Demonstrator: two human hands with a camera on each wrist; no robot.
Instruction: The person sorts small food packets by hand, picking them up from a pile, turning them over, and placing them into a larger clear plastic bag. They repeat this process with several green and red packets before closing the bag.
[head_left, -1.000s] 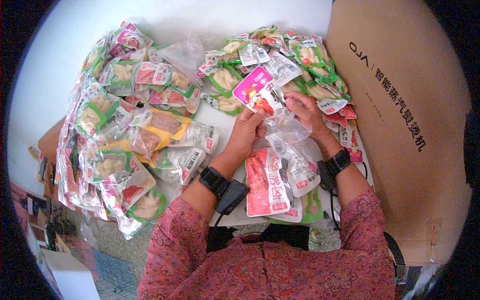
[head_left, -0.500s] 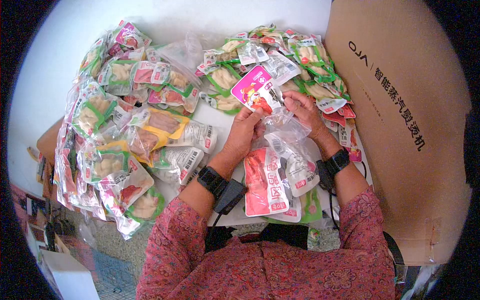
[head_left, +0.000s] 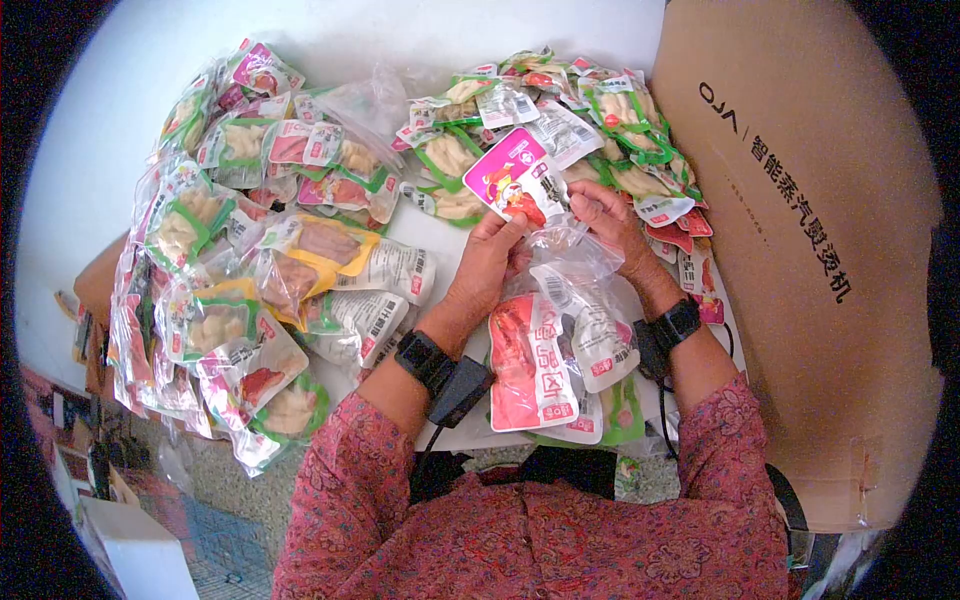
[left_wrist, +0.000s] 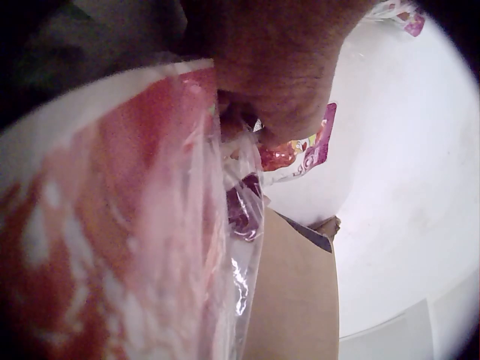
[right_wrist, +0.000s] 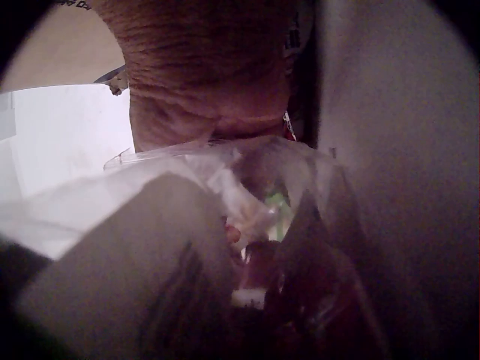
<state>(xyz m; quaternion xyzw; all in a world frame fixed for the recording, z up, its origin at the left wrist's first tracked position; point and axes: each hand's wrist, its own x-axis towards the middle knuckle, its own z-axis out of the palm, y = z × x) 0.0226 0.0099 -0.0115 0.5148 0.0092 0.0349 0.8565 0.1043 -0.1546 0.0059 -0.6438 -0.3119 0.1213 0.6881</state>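
My left hand (head_left: 487,262) pinches the lower edge of a pink-and-white food packet (head_left: 512,178), its thumb on the printed front. My right hand (head_left: 612,232) has thumb and fingers pinched together right at the packet's right edge, with plastic gathered beneath. Below both hands hangs a clear plastic bag (head_left: 572,248), its film spreading under the hand in the right wrist view. Inside it show a red food packet (head_left: 530,365), a white one (head_left: 603,340) and a green-edged one (head_left: 625,415). Fingertips behind the packet are hidden.
Clear bags filled with food packets (head_left: 240,260) cover the table's left side. Loose green-edged packets (head_left: 625,115) are heaped behind the hands. A large cardboard box (head_left: 800,300) stands close on the right. Black cables run from the wrist cameras near the table's front edge.
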